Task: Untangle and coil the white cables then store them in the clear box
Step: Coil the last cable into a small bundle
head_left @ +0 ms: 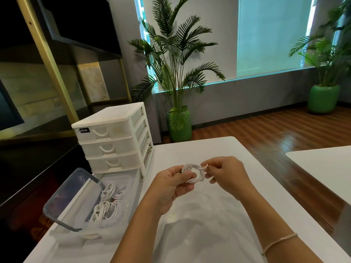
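Observation:
A white cable [195, 172], wound into a small tight ring, is held above the middle of the white table [224, 149]. My left hand [173, 184] grips the ring's left side with thumb and fingers. My right hand [225, 171] pinches the cable's free end at the ring's upper right. The clear box [100, 223] stands open at the left of the table, with several coiled white cables [109, 203] inside. Its clear lid with a grey rim [66, 198] leans up at the box's left side.
A white three-drawer organiser [112, 141] stands behind the box at the table's back left. A second white table [322, 162] is at the right across a gap of wooden floor. Potted palms in green pots [179, 126] stand by the window.

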`<state>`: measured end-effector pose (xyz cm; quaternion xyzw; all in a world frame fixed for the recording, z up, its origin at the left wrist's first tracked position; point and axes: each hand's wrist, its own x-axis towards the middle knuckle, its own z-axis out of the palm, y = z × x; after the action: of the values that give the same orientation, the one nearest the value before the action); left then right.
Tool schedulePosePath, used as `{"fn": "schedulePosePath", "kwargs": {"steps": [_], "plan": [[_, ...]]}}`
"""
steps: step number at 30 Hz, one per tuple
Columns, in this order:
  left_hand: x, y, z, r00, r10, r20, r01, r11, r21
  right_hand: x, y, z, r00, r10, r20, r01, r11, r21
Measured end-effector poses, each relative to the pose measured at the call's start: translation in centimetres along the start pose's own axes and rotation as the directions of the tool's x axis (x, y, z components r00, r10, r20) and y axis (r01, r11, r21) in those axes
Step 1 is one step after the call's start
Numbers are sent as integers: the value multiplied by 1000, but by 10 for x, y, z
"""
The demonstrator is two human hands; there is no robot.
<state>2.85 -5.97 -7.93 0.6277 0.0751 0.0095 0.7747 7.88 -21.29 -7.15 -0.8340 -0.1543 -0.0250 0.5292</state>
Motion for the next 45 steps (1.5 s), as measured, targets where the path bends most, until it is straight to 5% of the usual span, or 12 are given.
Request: {"fn": "schedulePosePath", "kwargs": {"steps": [5, 13, 22, 33, 45], "plan": [[2, -5, 3, 997, 34, -69, -25, 992, 120, -3, -5, 2, 982, 126, 144, -173, 908, 381], [3, -6, 5, 990, 3, -139, 0, 1000, 18, -4, -6, 3, 968, 137, 209, -215, 885, 413], [0, -4, 7, 992, -118, -39, 109, 977, -184, -5, -7, 2, 941, 132, 311, -279, 824, 493], [7, -13, 15, 918, 146, -368, -140, 989, 42, -10, -12, 19, 953, 129, 274, -227, 903, 364], [4, -9, 20, 934, -29, -355, -67, 965, -255, -8, -8, 24, 972, 91, 216, -176, 892, 416]]}}
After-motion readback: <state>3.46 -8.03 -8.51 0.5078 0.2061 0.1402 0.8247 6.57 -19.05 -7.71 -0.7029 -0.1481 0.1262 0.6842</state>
